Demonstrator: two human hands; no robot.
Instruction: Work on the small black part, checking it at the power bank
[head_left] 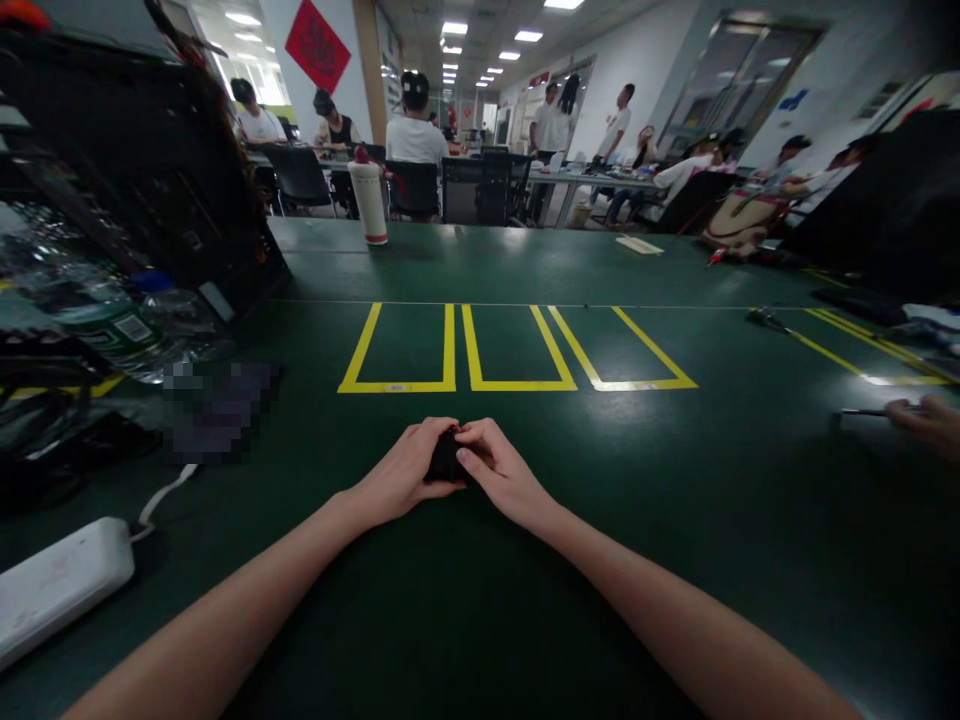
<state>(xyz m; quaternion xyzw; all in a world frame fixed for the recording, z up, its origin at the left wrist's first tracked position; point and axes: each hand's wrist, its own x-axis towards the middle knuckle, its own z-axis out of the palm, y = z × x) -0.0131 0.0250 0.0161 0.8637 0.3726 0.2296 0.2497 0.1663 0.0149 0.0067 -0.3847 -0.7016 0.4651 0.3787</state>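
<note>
A small black object [445, 460] is held between both hands just above or on the green table [480, 610]; its kind cannot be made out. My left hand [405, 470] wraps round its left side, thumb below and fingers over the top. From the right, my right hand [501, 468] grips it with bent fingers and the thumb against its near face. Much of the object is hidden by the fingers. Just beyond the hands, yellow tape [397, 387] marks several open-backed boxes on the table.
At left are a white power strip [67, 585], a plastic bottle [124, 325] and a large black device [142, 170]. A white tumbler [369, 205] stands at the far edge. Another person's hand [930, 420] holds a metal tool [870, 412] at right. People sit and stand behind.
</note>
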